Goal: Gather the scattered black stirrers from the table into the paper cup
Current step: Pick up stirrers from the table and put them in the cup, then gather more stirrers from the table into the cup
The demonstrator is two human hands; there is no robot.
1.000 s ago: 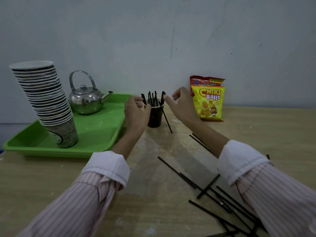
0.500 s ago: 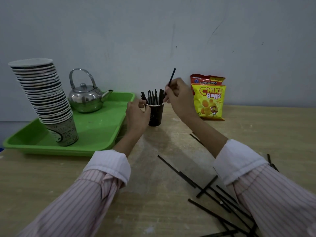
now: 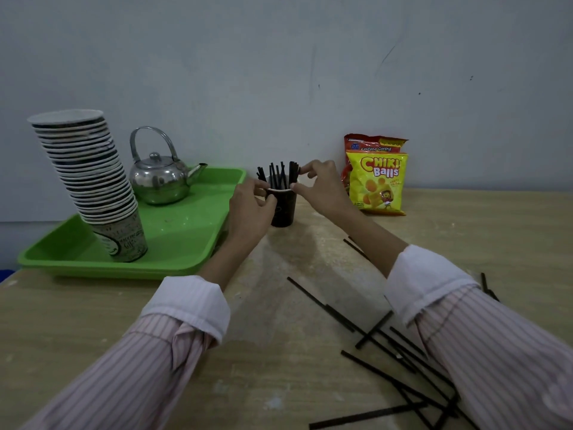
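paper cup (image 3: 282,206) mid-frame, left hand (image 3: 250,209) fingers clamped on it, right hand (image 3: 322,189) fingers pinching upright stirrers (image 3: 277,178)

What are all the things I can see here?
Paper cup: one, black, on the table by the tray.
Stirrers in cup: a bunch, black, standing upright.
Loose stirrers: many, black, scattered at the table's near right.
Tray: one, green, left side.
Kettle: one, silver, on the tray.
Cup stack: one tall leaning stack, white-rimmed, on the tray.
Snack bags: two, yellow in front of red, against the wall.
Table: one, light wood.
Left hand: at the cup's side.
Right hand: fingers at the stirrer tops.
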